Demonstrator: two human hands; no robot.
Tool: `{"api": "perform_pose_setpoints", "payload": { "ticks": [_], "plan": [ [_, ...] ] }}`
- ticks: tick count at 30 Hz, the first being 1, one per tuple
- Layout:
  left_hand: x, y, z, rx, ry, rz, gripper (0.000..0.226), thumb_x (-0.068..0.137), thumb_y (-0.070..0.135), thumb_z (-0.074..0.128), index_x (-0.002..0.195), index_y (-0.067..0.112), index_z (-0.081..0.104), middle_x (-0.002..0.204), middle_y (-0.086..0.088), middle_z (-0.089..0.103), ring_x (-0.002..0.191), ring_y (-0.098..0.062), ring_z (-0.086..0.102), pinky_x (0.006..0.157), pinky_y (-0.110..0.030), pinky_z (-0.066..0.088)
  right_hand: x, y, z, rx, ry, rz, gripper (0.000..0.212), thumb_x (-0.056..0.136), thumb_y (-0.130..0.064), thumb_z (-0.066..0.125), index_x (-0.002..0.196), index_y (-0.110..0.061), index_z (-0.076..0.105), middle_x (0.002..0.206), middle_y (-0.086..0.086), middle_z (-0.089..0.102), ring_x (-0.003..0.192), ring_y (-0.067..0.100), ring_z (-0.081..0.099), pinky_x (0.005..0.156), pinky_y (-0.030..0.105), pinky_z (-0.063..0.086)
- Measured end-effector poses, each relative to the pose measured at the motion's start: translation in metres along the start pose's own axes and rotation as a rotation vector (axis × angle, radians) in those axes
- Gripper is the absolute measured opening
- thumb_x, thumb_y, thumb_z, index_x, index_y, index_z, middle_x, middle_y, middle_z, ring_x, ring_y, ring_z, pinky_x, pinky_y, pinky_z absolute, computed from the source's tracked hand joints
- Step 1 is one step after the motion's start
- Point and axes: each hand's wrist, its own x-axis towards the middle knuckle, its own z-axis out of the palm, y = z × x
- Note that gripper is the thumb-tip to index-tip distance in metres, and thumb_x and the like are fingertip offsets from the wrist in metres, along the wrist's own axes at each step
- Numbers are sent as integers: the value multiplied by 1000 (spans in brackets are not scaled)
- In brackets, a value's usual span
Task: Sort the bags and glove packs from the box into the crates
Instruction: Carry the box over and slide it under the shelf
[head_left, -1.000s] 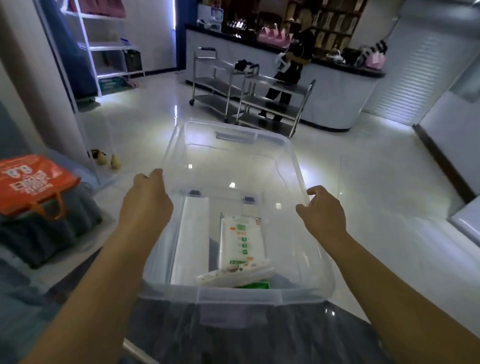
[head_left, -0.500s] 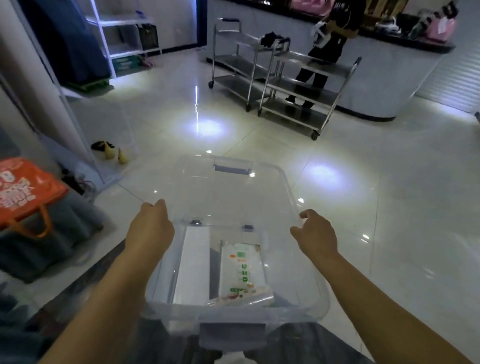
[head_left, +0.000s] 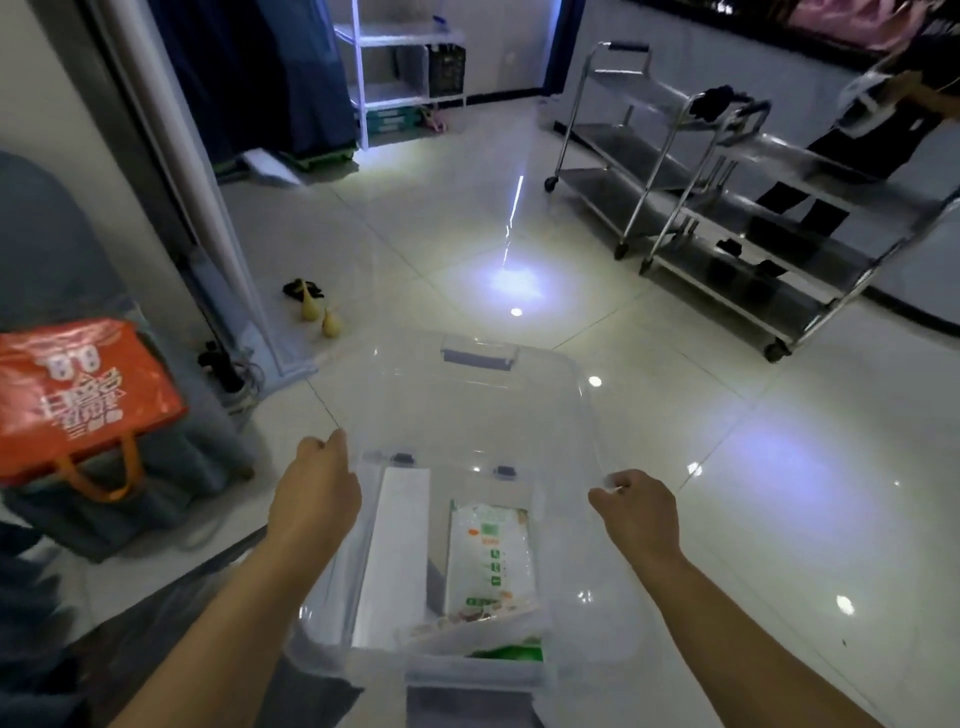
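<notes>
A clear plastic box (head_left: 467, 395) hangs in front of me above the tiled floor. My left hand (head_left: 314, 493) grips its left rim and my right hand (head_left: 639, 512) grips its right rim. Inside, near me, lies a white pack with green and orange print (head_left: 491, 551). A plain white flat pack (head_left: 395, 545) lies to its left. Another pack with a green edge (head_left: 509, 647) rests against the near wall.
An orange bag (head_left: 78, 400) sits on a grey covered stand at the left. Two steel trolleys (head_left: 727, 197) stand at the back right, a person behind them. White shelving (head_left: 395, 67) is at the back. Small yellow objects (head_left: 319, 314) lie by a white post.
The box has come down and toward the floor with both hands still on its rims. My view has tilted downward and the room has shifted up in the frame.
</notes>
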Motion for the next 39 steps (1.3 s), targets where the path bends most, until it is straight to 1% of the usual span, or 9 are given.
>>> {"api": "perform_pose_setpoints", "payload": {
  "ticks": [4,7,10,14,22,26,30,34,39],
  "plan": [
    [108,18,7,-24,-29,14,33,88,2,44,121,4,45,114,-19,48,83,-30,51,72,-31,40,92,-46,28,18,6,-5,31,77,-19,67,105,-7,65,91,4,66,74,15,55,63,24,38],
    [200,36,2,-18,-47,31,43,89,4,46,132,5,39,123,-21,48,102,-34,54,80,-33,41,162,-94,44,54,25,5,31,77,-19,67,106,-8,65,88,3,65,75,16,58,64,24,40],
    [287,58,-9,-77,-43,55,49,88,5,49,136,5,36,124,-22,49,108,-35,52,79,-34,41,232,-142,51,97,48,-2,32,78,-19,67,108,-8,64,88,2,63,77,17,59,67,24,41],
    [382,90,-16,-214,-62,23,63,88,7,52,144,14,24,134,-19,46,118,-34,49,96,-41,41,314,-188,56,127,86,-23,30,78,-19,67,105,-6,66,86,5,66,74,18,60,63,24,40],
    [583,153,17,-257,-56,38,61,87,6,54,142,10,28,131,-19,49,113,-33,51,96,-36,40,522,-253,99,142,82,-67,33,79,-20,69,108,-7,64,90,7,66,79,21,61,71,25,43],
    [689,195,17,-221,-35,-23,62,87,8,55,143,9,28,130,-19,51,115,-32,50,98,-37,40,641,-303,117,165,33,-73,33,77,-19,70,107,-7,65,87,6,65,74,19,60,67,23,40],
    [789,226,6,-232,-23,-96,62,86,9,57,142,7,29,130,-19,51,118,-33,49,100,-38,39,749,-372,128,171,-15,-102,30,76,-16,69,104,-7,66,82,5,64,72,20,60,68,26,45],
    [882,239,-4,-186,1,-115,51,84,9,58,132,2,40,117,-21,57,103,-34,55,85,-34,43,838,-439,149,144,-45,-161,22,75,-15,68,97,-11,65,68,-2,58,58,9,53,54,21,39],
    [1024,252,-6,-139,7,-101,35,86,13,57,117,1,49,109,-18,57,89,-28,55,69,-28,40,954,-515,196,135,-51,-168,28,75,-15,68,103,-10,65,70,-4,60,63,16,59,67,30,51]
  ]
}}
